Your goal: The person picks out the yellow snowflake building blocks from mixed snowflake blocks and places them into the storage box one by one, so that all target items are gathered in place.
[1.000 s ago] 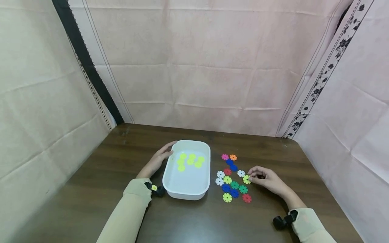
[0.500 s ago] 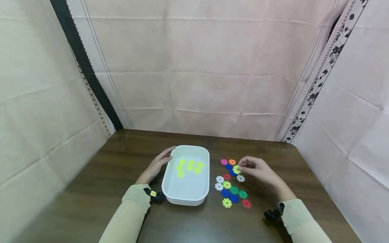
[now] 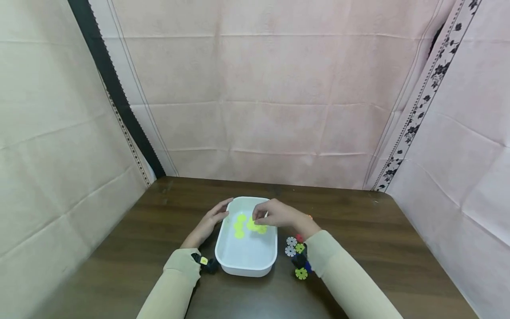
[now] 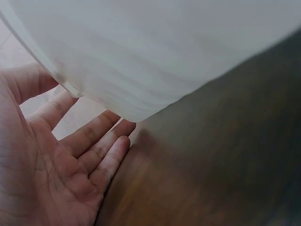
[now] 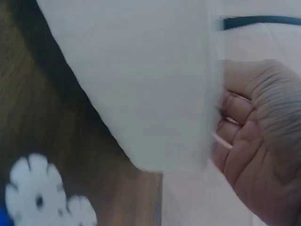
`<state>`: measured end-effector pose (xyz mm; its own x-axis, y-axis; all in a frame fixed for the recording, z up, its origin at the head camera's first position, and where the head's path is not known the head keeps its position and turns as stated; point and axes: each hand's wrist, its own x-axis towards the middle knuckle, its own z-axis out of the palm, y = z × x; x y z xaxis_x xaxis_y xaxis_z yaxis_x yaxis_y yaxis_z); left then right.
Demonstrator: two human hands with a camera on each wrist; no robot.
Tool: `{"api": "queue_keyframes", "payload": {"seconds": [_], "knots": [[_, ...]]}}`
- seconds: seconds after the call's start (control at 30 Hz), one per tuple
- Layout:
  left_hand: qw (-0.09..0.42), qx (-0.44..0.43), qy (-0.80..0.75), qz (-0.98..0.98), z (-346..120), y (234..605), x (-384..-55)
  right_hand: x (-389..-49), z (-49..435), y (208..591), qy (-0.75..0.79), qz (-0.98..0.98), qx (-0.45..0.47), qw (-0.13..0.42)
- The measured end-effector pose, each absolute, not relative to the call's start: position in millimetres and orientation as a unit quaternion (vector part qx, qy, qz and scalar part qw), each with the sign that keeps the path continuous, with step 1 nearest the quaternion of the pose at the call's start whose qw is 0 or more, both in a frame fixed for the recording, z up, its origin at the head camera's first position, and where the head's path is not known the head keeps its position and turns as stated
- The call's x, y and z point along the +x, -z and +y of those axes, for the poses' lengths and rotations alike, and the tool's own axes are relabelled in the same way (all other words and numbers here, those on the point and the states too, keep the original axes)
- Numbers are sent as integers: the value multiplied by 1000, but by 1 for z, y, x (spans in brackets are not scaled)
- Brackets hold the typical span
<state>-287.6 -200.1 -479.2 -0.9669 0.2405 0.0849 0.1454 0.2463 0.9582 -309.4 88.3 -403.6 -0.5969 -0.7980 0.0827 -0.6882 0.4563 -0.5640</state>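
A white plastic tub (image 3: 246,254) stands on the table with several yellow snowflake building discs (image 3: 239,226) on its floor. My left hand (image 3: 209,223) rests on the tub's left side; in the left wrist view its thumb touches the rim and its fingers (image 4: 101,157) stretch along the outer wall. My right hand (image 3: 276,215) is over the tub's right part, fingers curled and fingertips together at a yellow disc above the others. In the right wrist view the tub wall (image 5: 141,94) hides those fingertips from sight.
Right of the tub lie more snowflake discs, among them white discs (image 3: 291,246), yellow discs (image 3: 301,274) and a red disc (image 3: 299,238); my right forearm covers several. Pale cloth walls (image 3: 275,106) enclose the back and sides of the brown wooden table (image 3: 191,190).
My right hand has picked up a yellow disc from the right-hand group and carried it left over the tub. My left hand stays at the tub's side.
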Motion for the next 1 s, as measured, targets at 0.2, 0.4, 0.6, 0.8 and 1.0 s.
{"api": "queue_keyframes", "payload": {"seconds": [0.2,0.4,0.6,0.8,1.0], "knots": [[46,129,-610,781,-197,480,-286,-310,66,421,183,879,-429,99],[50,137,-612,777,-199,480,-289,-312,63,429,163,891,-419,66],[69,130,-609,779,-197,462,-285,-314,63,429,152,897,-413,36],[79,126,-609,779,-199,469,-289,-311,64,430,166,896,-410,13],[57,122,-608,782,-199,475,-289,-312,65,434,190,891,-411,-8]]}}
